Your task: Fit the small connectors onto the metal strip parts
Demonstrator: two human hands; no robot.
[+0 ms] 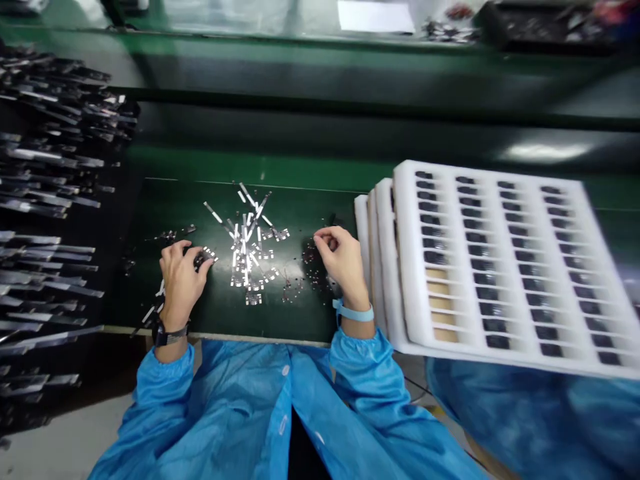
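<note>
My left hand (pixel 181 279) is at the left of the green work mat (pixel 280 320), thumb and forefinger closed around a small dark part with silver contacts (pixel 206 256). My right hand (pixel 345 263) is pinched shut above scattered tiny components (pixel 314 267); whatever its fingertips may hold is too small to make out. Between the hands lies a loose pile of thin silver-and-white flex strips (pixel 245 250). More dark flex pieces (pixel 173 235) lie just beyond my left hand, and others are partly hidden beside its wrist.
White foam trays (pixel 415 267) lean in a stack at the right, the front one holding rows of black parts. Many flex strips (pixel 45 180) fill a dark rack at the left. A raised shelf behind carries white paper (pixel 375 17) and a black bin (pixel 545 30).
</note>
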